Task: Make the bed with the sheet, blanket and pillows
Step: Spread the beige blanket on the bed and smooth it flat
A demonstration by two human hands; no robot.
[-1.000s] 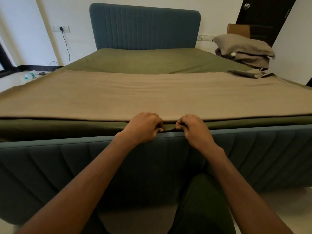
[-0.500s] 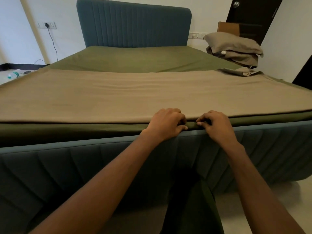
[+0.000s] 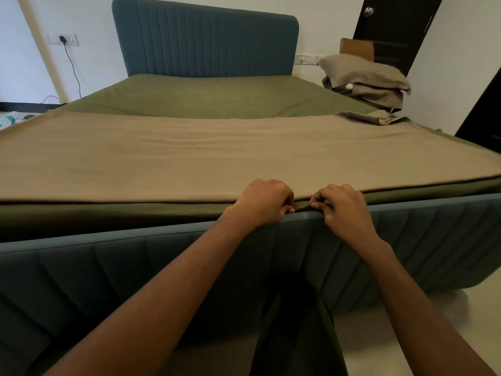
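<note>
At the foot of the bed, the left hand (image 3: 267, 202) and right hand (image 3: 343, 206) sat close together, just above the blue footboard (image 3: 162, 256). The fingers of both were curled tight, pinching the green sheet (image 3: 217, 96) at its near edge, where a small ridge of green cloth stood up between the thumbs. Their knuckles lay over the hem of the tan blanket (image 3: 217, 156); whether that hem was in the pinch too could not be told. The grip looked meant to draw the cloth taut and square along the foot. The blanket covered the near half, leaving bare sheet towards the headboard (image 3: 206, 39). The pillows (image 3: 366, 77) were stacked off the bed's far right corner, probably waiting until the covers were flat.
</note>
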